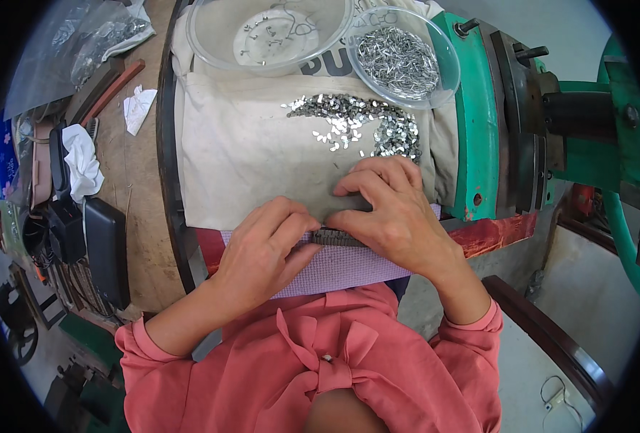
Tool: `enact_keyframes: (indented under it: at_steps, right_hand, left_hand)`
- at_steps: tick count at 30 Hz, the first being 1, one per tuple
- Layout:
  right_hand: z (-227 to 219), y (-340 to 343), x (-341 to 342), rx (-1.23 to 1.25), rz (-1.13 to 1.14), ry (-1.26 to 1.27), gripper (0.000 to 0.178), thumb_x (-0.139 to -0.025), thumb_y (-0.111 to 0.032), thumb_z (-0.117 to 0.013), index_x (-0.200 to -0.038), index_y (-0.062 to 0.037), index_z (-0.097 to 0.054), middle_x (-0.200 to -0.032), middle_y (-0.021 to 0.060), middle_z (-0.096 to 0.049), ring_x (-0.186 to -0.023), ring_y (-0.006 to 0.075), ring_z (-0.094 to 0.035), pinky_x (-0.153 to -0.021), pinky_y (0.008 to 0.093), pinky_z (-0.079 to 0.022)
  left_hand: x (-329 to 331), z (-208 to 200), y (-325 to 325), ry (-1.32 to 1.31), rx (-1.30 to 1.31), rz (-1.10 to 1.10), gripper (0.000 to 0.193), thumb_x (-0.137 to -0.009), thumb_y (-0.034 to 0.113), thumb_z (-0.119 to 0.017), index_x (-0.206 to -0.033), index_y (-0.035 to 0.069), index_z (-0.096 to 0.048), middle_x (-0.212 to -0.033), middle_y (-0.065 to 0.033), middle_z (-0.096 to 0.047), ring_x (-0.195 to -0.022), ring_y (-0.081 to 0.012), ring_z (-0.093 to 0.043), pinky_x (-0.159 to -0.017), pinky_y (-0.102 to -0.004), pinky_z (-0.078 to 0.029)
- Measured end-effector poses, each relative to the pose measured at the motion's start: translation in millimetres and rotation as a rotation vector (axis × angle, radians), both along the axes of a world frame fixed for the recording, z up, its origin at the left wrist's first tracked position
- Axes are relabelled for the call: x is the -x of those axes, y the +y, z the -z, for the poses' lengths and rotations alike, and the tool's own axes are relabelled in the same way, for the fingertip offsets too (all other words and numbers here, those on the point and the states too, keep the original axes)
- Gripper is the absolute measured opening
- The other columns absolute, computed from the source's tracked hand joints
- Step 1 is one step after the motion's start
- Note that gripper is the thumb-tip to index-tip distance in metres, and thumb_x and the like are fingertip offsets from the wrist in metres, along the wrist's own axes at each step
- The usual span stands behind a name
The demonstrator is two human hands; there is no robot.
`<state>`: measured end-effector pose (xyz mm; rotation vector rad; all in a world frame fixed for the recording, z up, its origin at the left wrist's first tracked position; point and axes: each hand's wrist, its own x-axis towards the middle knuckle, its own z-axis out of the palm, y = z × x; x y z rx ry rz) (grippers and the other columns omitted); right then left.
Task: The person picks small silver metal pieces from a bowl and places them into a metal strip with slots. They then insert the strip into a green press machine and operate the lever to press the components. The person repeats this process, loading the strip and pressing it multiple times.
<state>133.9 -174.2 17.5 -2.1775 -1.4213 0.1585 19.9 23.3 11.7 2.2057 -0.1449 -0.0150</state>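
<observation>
A short dark metal strip (339,237), crossed by fine ridges, lies over the purple cloth at the near edge of the work surface. My left hand (266,238) pinches its left end between thumb and fingers. My right hand (395,209) is bent over the other end, its thumb pressed to the strip's upper edge and its index finger curled above. Whether a tiny piece sits under the thumb is hidden. Beyond my hands, small flat shiny metal pieces (345,115) lie loose on the beige cloth (240,144), spreading toward my right knuckles.
A clear tub (197,43) with a few small pins and a clear bowl (446,86) full of metal pins stand at the far side. Green machinery (471,144) borders the right. A wooden bench (147,216) on the left carries crumpled tissue (83,162) and a black case (107,252).
</observation>
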Motion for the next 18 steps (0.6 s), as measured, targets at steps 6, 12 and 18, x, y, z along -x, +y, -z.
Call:
enact_keyframes:
  at_steps: [6, 12, 18]
  right_hand:
    - [1, -2, 3, -0.049, 0.035, 0.043, 0.011, -0.074, -0.014, -0.072, -0.084, -0.0126, -0.068, -0.103, 0.0001, -0.061, -0.111, 0.0244, -0.054, -0.099, 0.0436, -0.036]
    - [-6, -3, 35, -0.105, 0.211, 0.013, 0.020, -0.066, -0.013, -0.080, -0.083, -0.0144, -0.071, -0.100, -0.0018, -0.064, -0.106, 0.0234, -0.057, -0.094, 0.0413, -0.035]
    - [-5, -12, 35, -0.067, 0.246, 0.053, 0.022, -0.069, -0.013, -0.081, -0.089, -0.0143, -0.073, -0.097, -0.0016, -0.064, -0.101, 0.0224, -0.058, -0.092, 0.0410, -0.036]
  left_hand:
    - [2, 2, 2, -0.013, -0.010, 0.017, 0.035, -0.070, 0.003, -0.082, -0.101, 0.004, -0.066, -0.102, -0.0109, -0.062, -0.086, -0.0297, -0.063, -0.071, -0.0379, -0.052]
    - [5, 8, -3, -0.074, -0.057, 0.018, 0.035, -0.068, 0.004, -0.082, -0.100, 0.004, -0.067, -0.100, -0.0109, -0.062, -0.086, -0.0301, -0.062, -0.073, -0.0393, -0.051]
    - [8, 8, -8, -0.079, -0.049, 0.017, 0.036, -0.068, 0.004, -0.083, -0.100, 0.005, -0.066, -0.100, -0.0113, -0.062, -0.088, -0.0308, -0.061, -0.074, -0.0397, -0.050]
